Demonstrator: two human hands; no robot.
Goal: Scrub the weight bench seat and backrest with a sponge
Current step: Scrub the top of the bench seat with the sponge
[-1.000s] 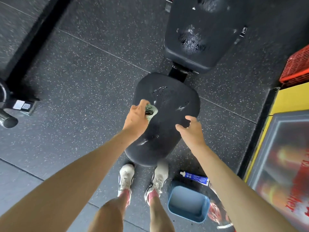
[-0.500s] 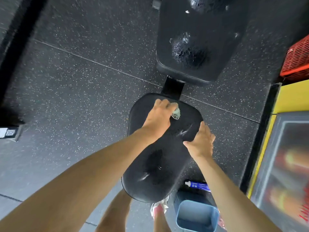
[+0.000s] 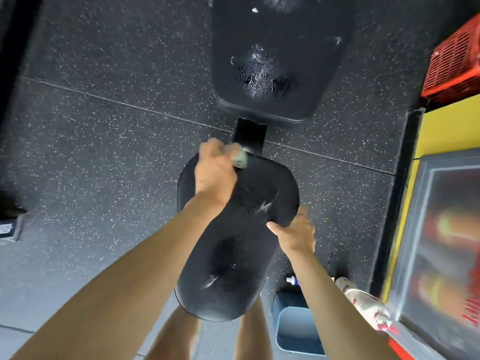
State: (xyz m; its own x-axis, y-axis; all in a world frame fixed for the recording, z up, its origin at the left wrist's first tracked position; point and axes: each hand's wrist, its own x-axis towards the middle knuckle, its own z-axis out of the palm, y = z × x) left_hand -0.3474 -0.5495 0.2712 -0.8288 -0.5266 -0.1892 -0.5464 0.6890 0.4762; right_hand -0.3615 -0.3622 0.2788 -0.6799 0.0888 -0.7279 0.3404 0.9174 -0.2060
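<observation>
While scrubbing the far edge of one seat point(image 3: 233, 255), clamps left hand point(image 3: 215, 174) round one sponge point(image 3: 240, 159); rests right hand point(image 3: 296, 236), fingers loosely apart, on its right rim. One backrest point(image 3: 283, 35) beyond, foam-spotted.

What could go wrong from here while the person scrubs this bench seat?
1. The left hand holds the sponge right at the seat's far edge; it might slip off onto the metal bracket.
2. The right hand braces on the seat's side edge; streaks there look wet, so it may slide.
3. The blue bin stands on the floor near the person's legs and could get kicked.
</observation>
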